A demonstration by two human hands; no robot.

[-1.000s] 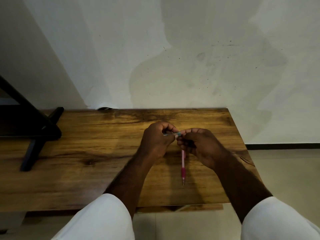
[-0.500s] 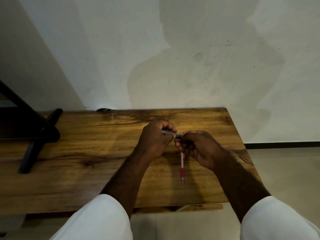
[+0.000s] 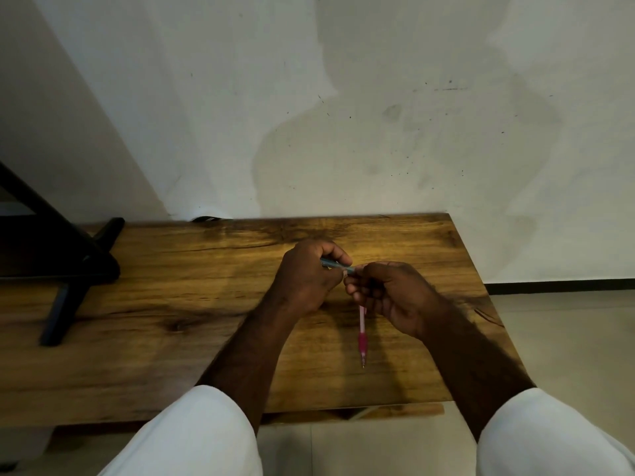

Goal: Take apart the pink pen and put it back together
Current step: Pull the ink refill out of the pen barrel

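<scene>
While hands (image 3: 309,273) stay clasped, pink pen (image 3: 361,333) unmoved — same.

I have one view only, from the head, wide-angle, looking forward and down from close above. The desk (image 3: 171,304) fills the lower half; the wall (image 3: 378,97) rises beyond both hands' grip.

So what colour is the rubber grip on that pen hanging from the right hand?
Darker magenta pink; the grip shows in the head view.
</scene>
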